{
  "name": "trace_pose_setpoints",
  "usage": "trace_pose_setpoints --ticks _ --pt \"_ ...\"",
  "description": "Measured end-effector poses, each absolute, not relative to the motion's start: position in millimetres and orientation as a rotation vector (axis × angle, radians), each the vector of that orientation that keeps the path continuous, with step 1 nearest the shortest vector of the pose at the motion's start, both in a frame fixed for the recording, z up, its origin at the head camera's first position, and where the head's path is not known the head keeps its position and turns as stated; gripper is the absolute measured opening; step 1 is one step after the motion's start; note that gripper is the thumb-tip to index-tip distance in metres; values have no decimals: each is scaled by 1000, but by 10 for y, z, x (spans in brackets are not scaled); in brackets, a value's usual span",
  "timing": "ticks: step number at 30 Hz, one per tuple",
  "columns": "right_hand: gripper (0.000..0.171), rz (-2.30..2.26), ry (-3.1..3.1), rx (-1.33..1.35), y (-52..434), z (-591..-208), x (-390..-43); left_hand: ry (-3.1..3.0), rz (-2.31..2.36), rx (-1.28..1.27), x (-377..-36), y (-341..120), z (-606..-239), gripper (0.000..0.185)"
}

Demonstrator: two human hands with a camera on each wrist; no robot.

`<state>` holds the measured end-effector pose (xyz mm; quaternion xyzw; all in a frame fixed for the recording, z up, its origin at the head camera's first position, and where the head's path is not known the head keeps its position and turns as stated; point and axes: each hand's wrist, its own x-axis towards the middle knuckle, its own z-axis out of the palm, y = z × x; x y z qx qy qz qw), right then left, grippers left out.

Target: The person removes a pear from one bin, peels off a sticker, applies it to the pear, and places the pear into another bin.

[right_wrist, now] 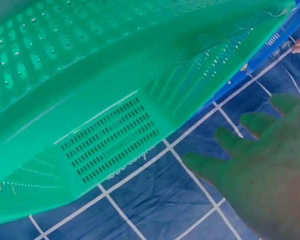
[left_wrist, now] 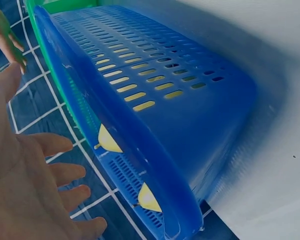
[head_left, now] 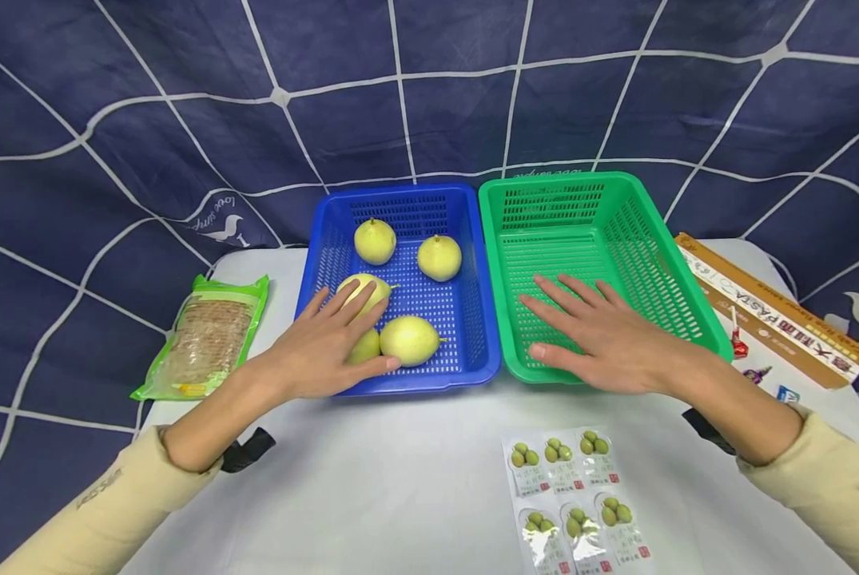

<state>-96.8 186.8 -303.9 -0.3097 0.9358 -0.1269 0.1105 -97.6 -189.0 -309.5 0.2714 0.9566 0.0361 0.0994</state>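
Reaching into the blue basket [head_left: 400, 295], the left hand [head_left: 321, 347] lies with fingers straight over two of five yellow fruits [head_left: 409, 340] at the near left corner, grip open, nothing pinched. The right hand [head_left: 602, 339] rests flat, fingers spread, on the floor of the green basket [head_left: 616, 208] just beside. Both baskets sit touching on the white bench [head_left: 400, 479].
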Motion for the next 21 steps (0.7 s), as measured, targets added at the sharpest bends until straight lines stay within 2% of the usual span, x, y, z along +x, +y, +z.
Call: trace_pose_setpoints --ticks 6,12,17,21 --pt "66 -411 2790 -964 1892 -3031 -948 2887 186 836 -961 -1890 -3082 87" --pt "70 -609 2870 -1064 1827 -3032 -938 3114 617 779 -859 -1922 -3144 55" --pt "65 -844 2845 -1101 1645 -3013 -942 3284 965 539 -602 -2064 -3353 35" --pt "61 -942 2771 -1082 1449 -2985 -1004 3299 1085 243 -446 -2211 -3521 37"
